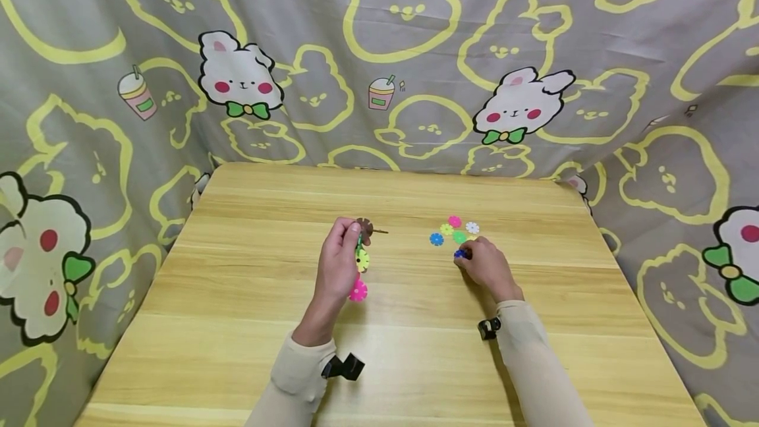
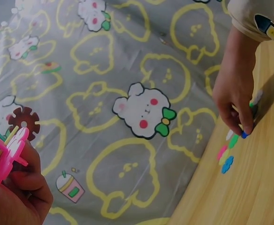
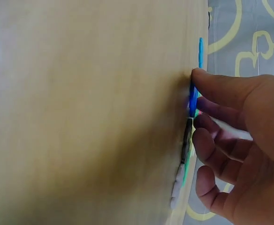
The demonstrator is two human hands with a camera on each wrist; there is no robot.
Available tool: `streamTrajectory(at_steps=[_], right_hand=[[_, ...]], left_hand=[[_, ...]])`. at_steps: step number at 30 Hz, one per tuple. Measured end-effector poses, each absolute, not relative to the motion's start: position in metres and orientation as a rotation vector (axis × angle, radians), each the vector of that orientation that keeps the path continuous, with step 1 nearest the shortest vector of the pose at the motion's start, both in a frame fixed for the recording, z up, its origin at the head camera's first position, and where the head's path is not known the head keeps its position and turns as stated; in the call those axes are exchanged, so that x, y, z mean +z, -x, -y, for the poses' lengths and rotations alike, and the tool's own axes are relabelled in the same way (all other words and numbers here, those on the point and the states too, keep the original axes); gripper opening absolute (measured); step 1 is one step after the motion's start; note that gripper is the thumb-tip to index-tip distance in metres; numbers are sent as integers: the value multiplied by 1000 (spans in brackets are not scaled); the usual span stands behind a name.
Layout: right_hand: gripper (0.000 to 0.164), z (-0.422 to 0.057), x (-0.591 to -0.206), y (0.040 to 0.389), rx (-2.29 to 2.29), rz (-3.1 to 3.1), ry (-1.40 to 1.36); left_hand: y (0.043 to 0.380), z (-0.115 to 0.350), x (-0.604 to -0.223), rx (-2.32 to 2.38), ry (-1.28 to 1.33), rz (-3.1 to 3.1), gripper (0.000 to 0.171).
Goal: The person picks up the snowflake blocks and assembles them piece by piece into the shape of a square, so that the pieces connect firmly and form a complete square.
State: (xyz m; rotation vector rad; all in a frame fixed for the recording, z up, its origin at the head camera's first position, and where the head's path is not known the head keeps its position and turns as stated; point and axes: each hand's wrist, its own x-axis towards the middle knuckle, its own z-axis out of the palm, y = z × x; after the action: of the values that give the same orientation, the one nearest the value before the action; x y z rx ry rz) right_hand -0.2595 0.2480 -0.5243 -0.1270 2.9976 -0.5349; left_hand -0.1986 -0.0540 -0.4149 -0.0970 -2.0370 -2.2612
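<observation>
Two bare hands are seen over a wood-grain table (image 1: 237,335). By the left hand (image 1: 340,252), a joined string of notched plastic discs is gripped, thumb and fingers being curled about its upper end. At that end a brown disc (image 1: 365,225) is shown nearly face-on, with a thin brownish piece (image 1: 381,231) seen edge-on at its right. Below these, a green piece (image 1: 359,242) is partly covered by the thumb; then a yellow disc (image 1: 364,261) and, lowest, a pink disc (image 1: 358,290) are made out. How each piece is slotted to the next cannot be told.

By the right hand (image 1: 489,269), a dark blue disc (image 1: 459,254) is pinched at the tips of thumb and forefinger, the gap being filled by the disc; the other fingers are loosely bent. Whether the disc is lifted or touches the table cannot be told.

Just beside those fingertips, a loose cluster is laid on the table: a light-blue disc (image 1: 436,239) at the left, a loose yellow disc (image 1: 447,229), a loose pink disc (image 1: 454,221) farthest back, a green disc (image 1: 459,236) and a white disc (image 1: 472,227). Behind the table, a grey curtain (image 1: 326,12) is hung, printed with rabbits and drink cups.
</observation>
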Motion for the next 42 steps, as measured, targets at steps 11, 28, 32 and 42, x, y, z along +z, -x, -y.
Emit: streamTrajectory(at_steps=[11,28,32,42], right_hand=[[14,-243,-516,261,-823,-3033,121],[14,-193,-436,234,-1398,-3120,389],[13,-182,-421,224,-1534,-3005,410],[15,-159,-403,209,-1856,-2657,438]], left_hand=[[199,53,-416,-2274,87,2032,22],[198,53,-413,-2280,98,2036,23],[198,53,-412,-2281,107,2034,23],[197,50,-414,-2272,131,2045,23]])
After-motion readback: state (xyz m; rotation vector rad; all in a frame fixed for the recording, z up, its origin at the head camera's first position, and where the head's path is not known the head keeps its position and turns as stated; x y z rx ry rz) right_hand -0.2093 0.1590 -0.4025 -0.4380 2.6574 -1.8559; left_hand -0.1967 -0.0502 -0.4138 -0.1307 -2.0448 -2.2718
